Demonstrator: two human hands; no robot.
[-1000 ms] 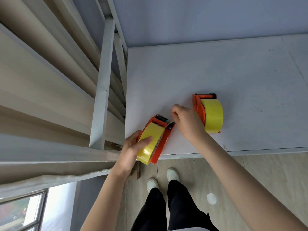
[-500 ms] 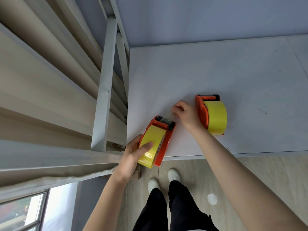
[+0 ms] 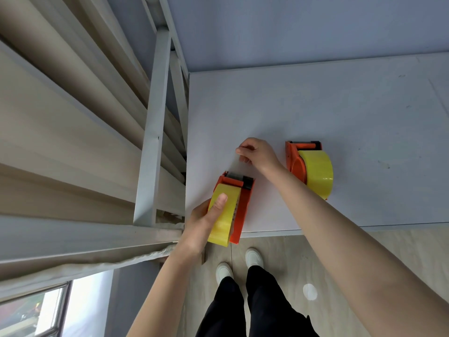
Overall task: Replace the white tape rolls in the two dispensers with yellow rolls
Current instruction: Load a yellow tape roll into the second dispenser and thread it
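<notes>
Two orange tape dispensers lie on the white table, each with a yellow roll in it. The near dispenser hangs partly over the table's front edge. My left hand grips it, thumb pressed on its yellow roll. My right hand is above and right of that dispenser's black cutter, fingers pinched together; a faint clear strip of tape seems to run from the cutter to the fingertips. The second dispenser with its yellow roll lies just right of my right wrist.
A grey metal bed frame with wooden slats stands against the table's left side. Below the table's front edge are the wooden floor, my black trousers and white shoes. A window shows at the bottom left.
My right hand has drawn up and to the right, away from the near dispenser's cutter, fingers still pinched. My left hand keeps its hold on that dispenser. The second dispenser has not moved.
</notes>
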